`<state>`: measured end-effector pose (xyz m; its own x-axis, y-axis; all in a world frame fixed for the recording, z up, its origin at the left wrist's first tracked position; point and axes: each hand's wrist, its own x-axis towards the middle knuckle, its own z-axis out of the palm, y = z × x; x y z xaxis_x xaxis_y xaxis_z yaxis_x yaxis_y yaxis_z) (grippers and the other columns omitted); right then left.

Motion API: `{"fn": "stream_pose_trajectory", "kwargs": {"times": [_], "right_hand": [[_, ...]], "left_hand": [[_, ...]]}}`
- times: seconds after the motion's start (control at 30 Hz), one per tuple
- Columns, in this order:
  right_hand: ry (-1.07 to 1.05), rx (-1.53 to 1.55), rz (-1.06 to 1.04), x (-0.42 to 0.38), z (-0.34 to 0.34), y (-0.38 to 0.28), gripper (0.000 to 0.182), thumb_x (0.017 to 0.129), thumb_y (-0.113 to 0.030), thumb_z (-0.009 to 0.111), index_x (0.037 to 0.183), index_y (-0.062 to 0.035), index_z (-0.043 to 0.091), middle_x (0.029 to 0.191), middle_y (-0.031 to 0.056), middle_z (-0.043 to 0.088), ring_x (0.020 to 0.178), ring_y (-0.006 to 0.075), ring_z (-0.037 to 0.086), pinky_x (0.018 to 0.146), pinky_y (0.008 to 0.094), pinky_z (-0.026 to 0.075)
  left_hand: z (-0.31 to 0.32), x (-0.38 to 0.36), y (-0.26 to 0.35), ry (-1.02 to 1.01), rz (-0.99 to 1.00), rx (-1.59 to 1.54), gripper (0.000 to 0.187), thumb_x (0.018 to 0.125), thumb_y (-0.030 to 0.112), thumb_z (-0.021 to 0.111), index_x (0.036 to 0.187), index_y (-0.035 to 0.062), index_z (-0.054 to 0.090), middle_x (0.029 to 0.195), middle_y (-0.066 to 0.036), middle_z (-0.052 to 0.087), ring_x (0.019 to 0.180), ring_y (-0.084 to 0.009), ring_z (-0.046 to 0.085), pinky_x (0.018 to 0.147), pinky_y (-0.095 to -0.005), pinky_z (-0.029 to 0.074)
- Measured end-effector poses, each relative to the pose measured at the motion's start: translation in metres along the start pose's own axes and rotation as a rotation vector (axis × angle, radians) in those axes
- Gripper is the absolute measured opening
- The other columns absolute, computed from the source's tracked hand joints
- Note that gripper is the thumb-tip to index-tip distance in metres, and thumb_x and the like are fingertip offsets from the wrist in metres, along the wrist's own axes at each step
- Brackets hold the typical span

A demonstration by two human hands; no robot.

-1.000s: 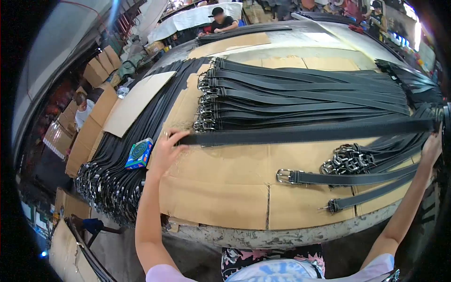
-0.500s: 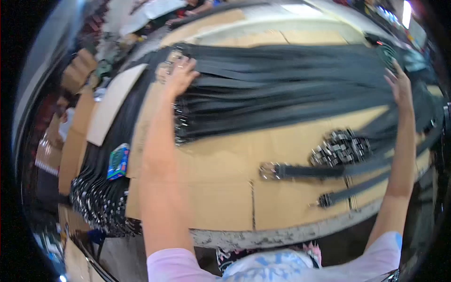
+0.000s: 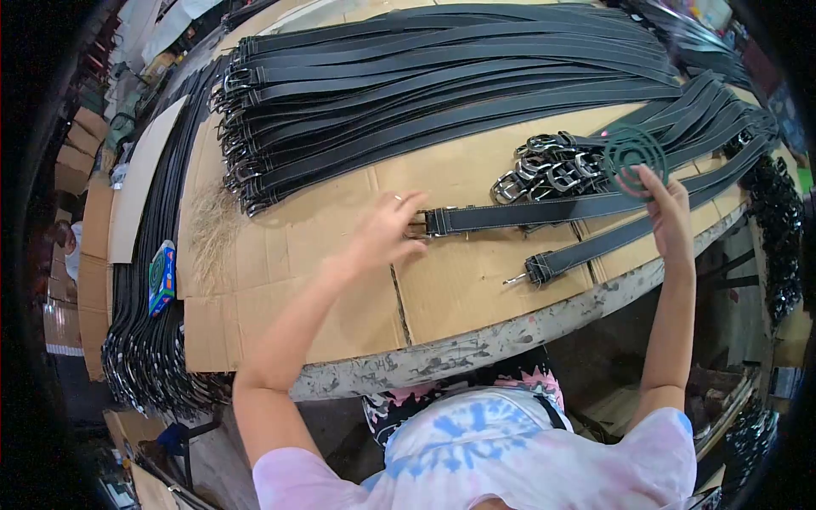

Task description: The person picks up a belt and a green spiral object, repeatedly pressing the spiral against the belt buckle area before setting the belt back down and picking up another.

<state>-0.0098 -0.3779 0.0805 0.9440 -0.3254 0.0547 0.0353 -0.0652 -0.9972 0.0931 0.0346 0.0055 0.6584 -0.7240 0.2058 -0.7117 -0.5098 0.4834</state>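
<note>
My left hand [image 3: 387, 231] is at the buckle end of a single black belt [image 3: 518, 214] lying on the cardboard, its fingers spread around the metal buckle [image 3: 416, 224]. Pinched in my right hand [image 3: 670, 212] is a dark green mosquito coil [image 3: 633, 160], above the belts on the right side of the table. Just behind the coil lies a cluster of belt buckles [image 3: 548, 166]. A second belt [image 3: 586, 252], its buckle prong pointing left, lies nearer the table's front edge.
A wide stack of black belts [image 3: 459, 76] covers the back of the table, buckles leftward. Frayed threads [image 3: 214, 234] lie on the cardboard [image 3: 340, 297]. To the left are more hanging belts [image 3: 140, 357] and a small blue-green box [image 3: 161, 276]. Belts also hang at right [image 3: 772, 246].
My left hand has left the buckles of the big stack and come down to the single belt's buckle. My right hand has moved left and nearer with the coil. The view has shifted.
</note>
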Motion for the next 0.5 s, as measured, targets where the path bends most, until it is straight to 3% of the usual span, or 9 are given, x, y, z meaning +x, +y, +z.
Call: {"fn": "stream_pose_trajectory", "kwargs": {"times": [0.23,0.37,0.47,0.5], "right_hand": [[-0.080,0.023,-0.071,-0.036,0.044,-0.005,0.018,0.092,-0.017,0.064,0.097,-0.0016,0.071,0.091,0.0074,0.071,0.087,0.0118,0.066,0.085,0.0281,0.048],[-0.142,0.037,-0.115,-0.039,0.063,-0.005,0.018,0.093,-0.015,0.062,0.099,-0.0003,0.071,0.091,0.0076,0.071,0.087,0.0111,0.065,0.082,0.0264,0.049],[-0.178,0.086,-0.136,-0.045,0.084,-0.012,0.017,0.092,-0.013,0.064,0.100,0.0006,0.070,0.094,0.0081,0.071,0.086,0.0116,0.065,0.082,0.0266,0.049],[-0.193,0.088,-0.131,-0.047,0.091,-0.013,0.017,0.092,-0.013,0.064,0.100,0.0007,0.070,0.094,0.0079,0.070,0.086,0.0115,0.065,0.081,0.0263,0.050]], "left_hand": [[0.027,-0.002,0.014,0.161,-0.031,-0.045,0.048,0.077,0.013,0.072,0.122,0.0036,0.056,0.113,-0.013,0.059,0.105,-0.0320,0.056,0.088,-0.0405,0.047],[0.012,-0.009,0.023,0.272,0.031,-0.007,0.041,0.083,0.016,0.070,0.121,0.0039,0.060,0.118,-0.012,0.057,0.104,-0.0294,0.058,0.083,-0.0364,0.052],[-0.010,-0.018,0.043,0.336,-0.001,-0.051,0.036,0.087,0.016,0.067,0.121,0.0048,0.060,0.105,-0.009,0.063,0.093,-0.0215,0.063,0.072,-0.0310,0.053],[-0.019,-0.023,0.051,0.274,-0.179,-0.245,0.033,0.089,0.019,0.066,0.118,0.0036,0.060,0.093,-0.007,0.064,0.080,-0.0181,0.064,0.064,-0.0290,0.051]]}}
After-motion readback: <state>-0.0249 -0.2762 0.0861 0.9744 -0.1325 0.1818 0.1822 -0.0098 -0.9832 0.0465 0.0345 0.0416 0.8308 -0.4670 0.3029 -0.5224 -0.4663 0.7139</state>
